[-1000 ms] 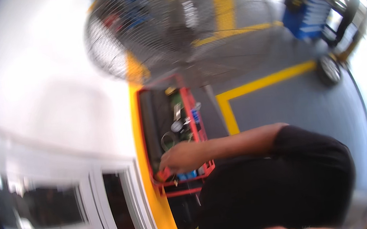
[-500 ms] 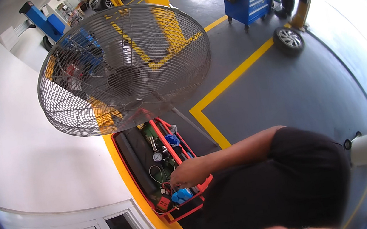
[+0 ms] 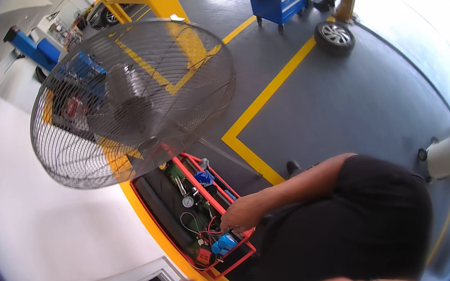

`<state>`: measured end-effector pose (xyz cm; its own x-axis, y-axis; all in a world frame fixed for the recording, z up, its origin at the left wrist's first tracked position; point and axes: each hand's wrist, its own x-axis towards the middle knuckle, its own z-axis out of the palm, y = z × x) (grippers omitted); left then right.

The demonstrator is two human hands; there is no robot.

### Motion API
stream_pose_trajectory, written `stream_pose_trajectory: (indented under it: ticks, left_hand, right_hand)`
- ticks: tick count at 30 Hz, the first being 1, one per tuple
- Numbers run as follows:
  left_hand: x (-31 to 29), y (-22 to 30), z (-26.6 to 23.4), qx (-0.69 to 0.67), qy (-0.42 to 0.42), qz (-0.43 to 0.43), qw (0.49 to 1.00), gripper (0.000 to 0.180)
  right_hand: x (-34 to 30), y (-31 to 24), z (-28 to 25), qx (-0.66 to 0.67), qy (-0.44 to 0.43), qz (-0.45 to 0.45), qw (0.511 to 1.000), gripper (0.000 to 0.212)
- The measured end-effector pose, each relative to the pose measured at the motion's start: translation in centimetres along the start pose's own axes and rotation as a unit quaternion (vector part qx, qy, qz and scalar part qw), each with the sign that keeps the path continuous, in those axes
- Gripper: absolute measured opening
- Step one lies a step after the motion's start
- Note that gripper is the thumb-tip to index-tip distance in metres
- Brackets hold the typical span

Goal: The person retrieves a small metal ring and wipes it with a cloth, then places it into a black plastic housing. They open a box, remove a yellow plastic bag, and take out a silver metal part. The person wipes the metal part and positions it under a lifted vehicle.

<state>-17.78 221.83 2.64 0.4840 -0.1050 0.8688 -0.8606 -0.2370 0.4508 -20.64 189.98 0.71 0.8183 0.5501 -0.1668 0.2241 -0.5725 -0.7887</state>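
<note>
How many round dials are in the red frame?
1: the dial in the red frame, just below the silver tool in the picture. The right hand or fan may hide more.

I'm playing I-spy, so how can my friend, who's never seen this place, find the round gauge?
Find the big caged fan; the red-framed tray is just below it in the picture. Look inside, up and left of the right hand. The gauge has a round white face, unlike the blue item and red box nearer the bottom.
</note>
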Motion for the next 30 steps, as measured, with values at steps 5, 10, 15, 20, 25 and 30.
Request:
stream_pose_trajectory:
  ticks: [5,10,15,20,25,30]
  left_hand:
    - [1.7,6.7,15.4,-0.119,-0.306,-0.239,0.914,0.022]
    - [1.9,9.5,31.4,-0.209,-0.507,-0.350,0.759,0.023]
    - [-0.2,13.5,49.2,-0.235,-0.652,-0.346,0.632,0.034]
    - [-0.2,17.9,64.6,-0.214,-0.761,-0.261,0.554,0.037]
    - [1.2,20.0,79.3,-0.213,-0.789,-0.243,0.522,0.038]
    - [3.1,18.7,94.3,-0.217,-0.753,-0.251,0.568,0.036]
  right_hand:
    - [-8.1,5.4,-3.1,0.012,0.031,0.055,0.998,0.042]
    - [-22.7,12.7,-7.8,-0.003,0.186,0.131,0.974,0.044]
    - [-40.1,18.8,-13.4,0.019,0.246,0.276,0.929,0.045]
    - [-53.2,21.1,-20.9,0.043,0.303,0.385,0.870,0.045]
    - [-60.1,27.2,-28.0,0.046,0.354,0.424,0.832,0.044]
    - [-64.6,35.5,-37.1,0.088,0.352,0.431,0.826,0.043]
